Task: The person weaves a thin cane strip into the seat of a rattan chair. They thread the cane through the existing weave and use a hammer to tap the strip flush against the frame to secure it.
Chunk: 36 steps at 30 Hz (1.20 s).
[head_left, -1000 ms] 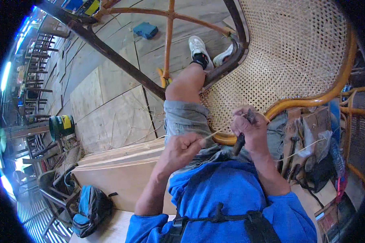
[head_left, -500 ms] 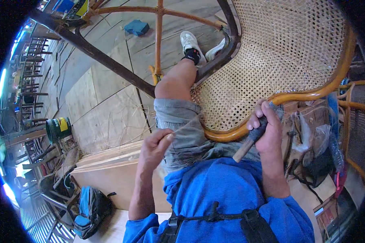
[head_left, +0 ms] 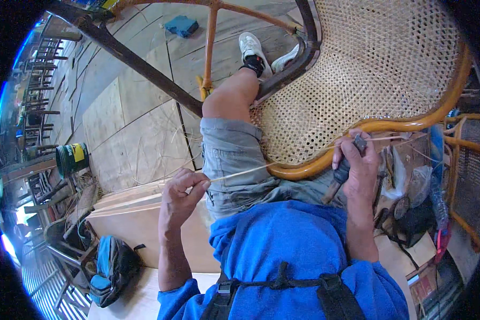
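Even tension is probably suiting this thin strip (head_left: 240, 173) best, without twisting. Your left hand (head_left: 182, 194) is pinching it, thumb against curled fingers; it's spanning to the woven panel's (head_left: 357, 90) near edge. Your right hand (head_left: 360, 165) is gripping a dark tool (head_left: 340, 175), fingers curled; whether it's also holding strip, I can't tell.

The floor (head_left: 136, 90), laid with flat wooden sheets, carries a blue bundle (head_left: 181, 26) and scattered thin strands (head_left: 137, 165).

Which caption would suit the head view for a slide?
Left hand pinching a pale strand, right hand gripping a tool, beside a woven cane panel.
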{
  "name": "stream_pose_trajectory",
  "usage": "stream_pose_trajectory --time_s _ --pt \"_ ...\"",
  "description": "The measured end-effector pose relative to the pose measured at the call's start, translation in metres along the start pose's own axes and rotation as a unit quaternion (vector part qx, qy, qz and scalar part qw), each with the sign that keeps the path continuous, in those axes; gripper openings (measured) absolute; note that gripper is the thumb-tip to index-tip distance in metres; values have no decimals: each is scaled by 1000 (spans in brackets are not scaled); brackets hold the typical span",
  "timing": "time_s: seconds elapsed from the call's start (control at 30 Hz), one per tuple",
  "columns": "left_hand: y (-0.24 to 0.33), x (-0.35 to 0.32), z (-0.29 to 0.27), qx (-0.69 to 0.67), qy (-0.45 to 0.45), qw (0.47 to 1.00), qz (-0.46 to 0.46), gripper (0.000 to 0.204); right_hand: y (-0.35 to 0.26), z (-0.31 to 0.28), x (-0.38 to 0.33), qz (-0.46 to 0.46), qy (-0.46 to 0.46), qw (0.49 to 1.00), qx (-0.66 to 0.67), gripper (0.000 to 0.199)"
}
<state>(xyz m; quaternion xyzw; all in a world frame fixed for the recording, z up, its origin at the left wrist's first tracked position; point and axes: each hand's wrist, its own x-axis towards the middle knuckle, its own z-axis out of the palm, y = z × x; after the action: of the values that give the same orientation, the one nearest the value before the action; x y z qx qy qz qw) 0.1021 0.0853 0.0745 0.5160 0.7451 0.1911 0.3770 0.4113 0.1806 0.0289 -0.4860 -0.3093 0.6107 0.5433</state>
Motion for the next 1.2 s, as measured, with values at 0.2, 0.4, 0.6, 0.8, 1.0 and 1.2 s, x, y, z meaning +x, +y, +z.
stream_pose_trajectory --time_s 0.2,0.4,0.6,0.8,1.0,1.2 --pt "18 15 26 -12 98 987 125 24 5 14 -4 56 -56 995 -67 9" --pt "79 28 67 -122 -149 976 104 22 9 36 -12 44 -116 983 -139 16" --pt "55 33 80 -252 -71 965 -2 14 0 9 1 85 0 991 104 19" --pt "21 14 49 -240 -76 966 64 9 -1 -32 20 72 112 986 101 20" --pt "-60 7 -9 -96 130 986 -42 8 -19 -68 38 -14 204 978 49 17" --pt "-91 12 -21 188 210 959 32 20 -13 -60 27 -18 141 990 19 18"
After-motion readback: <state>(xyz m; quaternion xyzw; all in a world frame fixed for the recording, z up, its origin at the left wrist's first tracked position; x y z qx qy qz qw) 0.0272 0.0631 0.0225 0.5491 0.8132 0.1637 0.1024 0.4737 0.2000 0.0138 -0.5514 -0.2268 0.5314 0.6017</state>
